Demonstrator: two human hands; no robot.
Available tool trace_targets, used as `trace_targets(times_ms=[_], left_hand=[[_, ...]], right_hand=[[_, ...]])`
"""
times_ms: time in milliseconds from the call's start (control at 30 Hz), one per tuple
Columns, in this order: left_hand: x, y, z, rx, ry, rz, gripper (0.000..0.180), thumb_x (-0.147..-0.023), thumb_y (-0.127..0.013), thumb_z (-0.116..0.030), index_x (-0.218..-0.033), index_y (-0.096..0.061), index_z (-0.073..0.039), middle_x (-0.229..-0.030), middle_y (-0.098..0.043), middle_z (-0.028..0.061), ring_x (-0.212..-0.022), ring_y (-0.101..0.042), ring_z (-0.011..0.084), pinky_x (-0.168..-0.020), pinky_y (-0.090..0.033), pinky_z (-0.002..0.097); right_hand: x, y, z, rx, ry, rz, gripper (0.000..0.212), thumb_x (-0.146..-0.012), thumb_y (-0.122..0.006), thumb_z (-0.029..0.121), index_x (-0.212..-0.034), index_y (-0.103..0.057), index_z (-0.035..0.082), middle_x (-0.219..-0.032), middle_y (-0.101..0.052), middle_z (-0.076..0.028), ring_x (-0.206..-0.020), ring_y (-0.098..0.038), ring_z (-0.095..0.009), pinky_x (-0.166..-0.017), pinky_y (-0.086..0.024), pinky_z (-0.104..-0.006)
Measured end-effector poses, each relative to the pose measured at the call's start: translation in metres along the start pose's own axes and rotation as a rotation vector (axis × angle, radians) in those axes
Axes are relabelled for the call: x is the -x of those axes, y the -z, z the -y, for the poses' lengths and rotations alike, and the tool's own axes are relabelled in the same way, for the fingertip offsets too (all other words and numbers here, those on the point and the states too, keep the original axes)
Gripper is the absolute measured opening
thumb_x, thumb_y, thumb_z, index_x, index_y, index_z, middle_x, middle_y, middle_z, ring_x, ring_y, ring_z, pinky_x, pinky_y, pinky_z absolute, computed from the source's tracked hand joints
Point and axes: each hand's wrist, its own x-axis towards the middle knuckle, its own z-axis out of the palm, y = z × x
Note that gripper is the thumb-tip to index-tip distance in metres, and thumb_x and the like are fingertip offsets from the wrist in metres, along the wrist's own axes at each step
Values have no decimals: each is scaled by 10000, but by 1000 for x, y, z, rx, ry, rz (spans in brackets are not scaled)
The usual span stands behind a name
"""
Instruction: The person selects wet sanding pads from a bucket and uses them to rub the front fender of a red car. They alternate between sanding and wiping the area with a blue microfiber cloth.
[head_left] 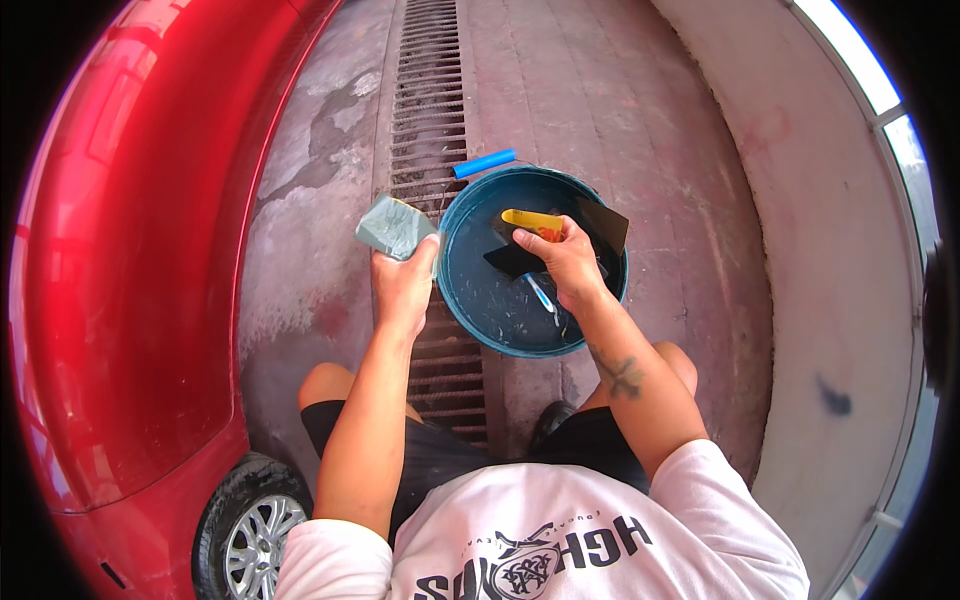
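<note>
My left hand is closed on a grey-green flat pad with a wet-looking face, held just left of a round bucket. Over the bucket, my right hand grips a yellow flat piece with a rounded end, its thumb on the near side. A dark sheet shows under that thumb, and another dark sheet sticks out past the fingers over the rim; whether the hand holds both I cannot tell. Below lies a blue-and-white slim handle in the dark water.
The bucket's wire handle with a blue grip rests at its far rim. A metal floor grate runs beneath and beyond it. A red car with its wheel stands at left; a pale wall rises at right.
</note>
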Motion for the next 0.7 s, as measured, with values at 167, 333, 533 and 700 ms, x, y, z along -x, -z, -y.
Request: trace_targets(times_ms=[167,333,533,700], left_hand=[[-4,-1,0,-2,-47,22,488,-986,-549,87,-1466,-488,31,-1283,-708,162,-1215,-709,243,-1064,-566,378],[13,-18,-8,-401,-271,164,645,-1012,-740,-55,-1576,-435,13,-1327,-686,135,-1224,-685,243,-1106,-530,401],[16,-28,-10,-257,-153,227,838,-934,-796,-7,-1655,-389,-137,-1215,-658,104,-1123,-672,201,-973,-577,369],[21,-14,-21,-379,-48,141,816,-912,-725,60,-1639,-430,-165,-1133,-644,90,-954,-695,173,-849,-607,343]], right_hand=[[-5,17,-8,-208,-230,121,123,-1080,-723,188,-1077,-605,153,-968,-683,-1,-822,-618,-130,-759,-503,-359],[2,18,-4,-416,-212,236,117,-1085,-708,134,-1187,-653,125,-1082,-757,-37,-920,-719,-153,-819,-572,-376],[5,21,5,-554,-225,297,157,-1073,-724,119,-1213,-655,111,-1142,-771,-47,-1010,-751,-164,-883,-609,-365],[-2,30,2,-481,-171,-127,169,-1074,-735,161,-1216,-655,116,-1129,-757,-36,-982,-715,-160,-844,-538,-390]])
